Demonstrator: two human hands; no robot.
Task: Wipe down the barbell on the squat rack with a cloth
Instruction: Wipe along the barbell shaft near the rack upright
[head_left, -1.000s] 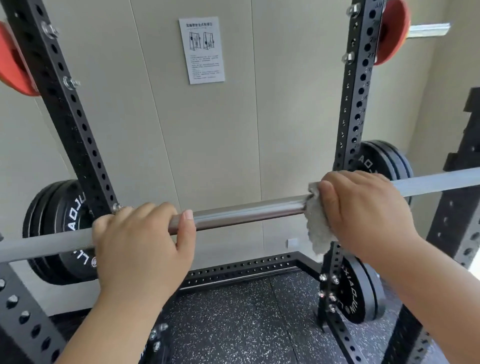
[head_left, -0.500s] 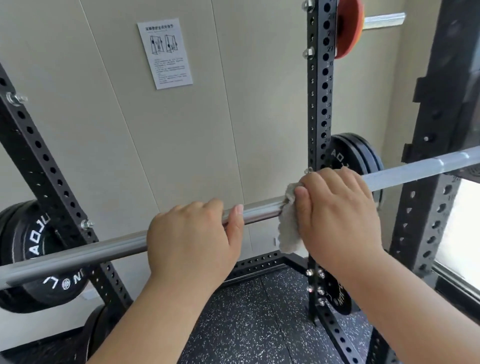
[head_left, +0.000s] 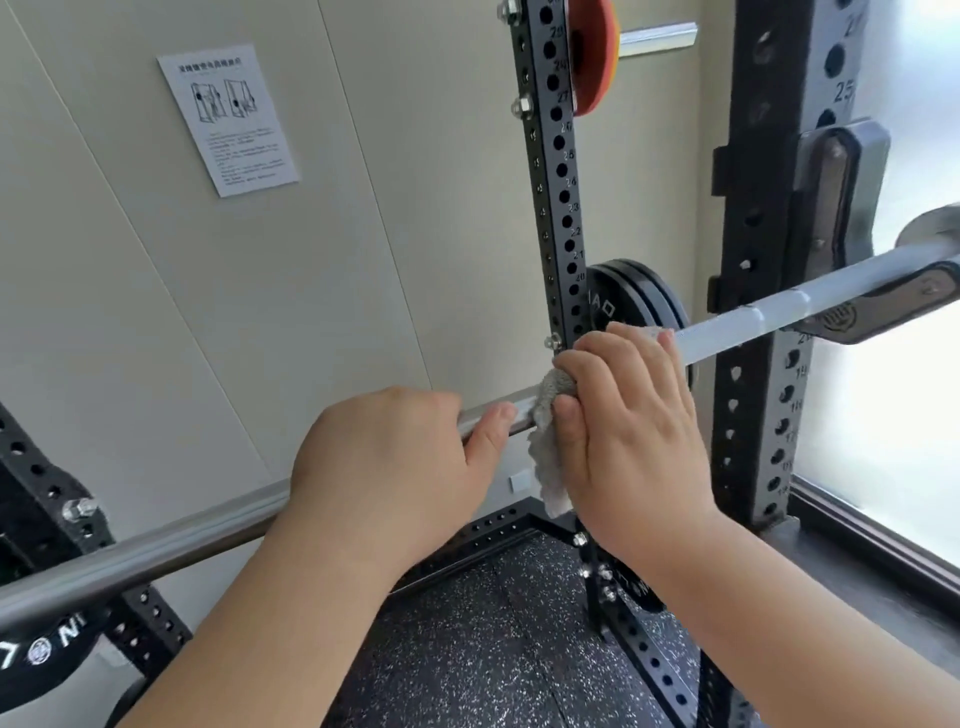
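Beige gym wall (head_left: 363, 234) behind; left hand (head_left: 395, 467) grips the barbell (head_left: 156, 551) bare, right hand (head_left: 628, 415) squeezes the cloth (head_left: 545, 467) round it, mid-wipe. Next, I'd guess, slide it rightward.

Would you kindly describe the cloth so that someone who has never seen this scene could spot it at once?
Find the steel barbell lying across the black squat rack and follow it to the right hand gripping it. The cloth is bunched between that hand and the bar, its tail hanging below. It is the only soft, fuzzy, pale grey thing among hard metal.
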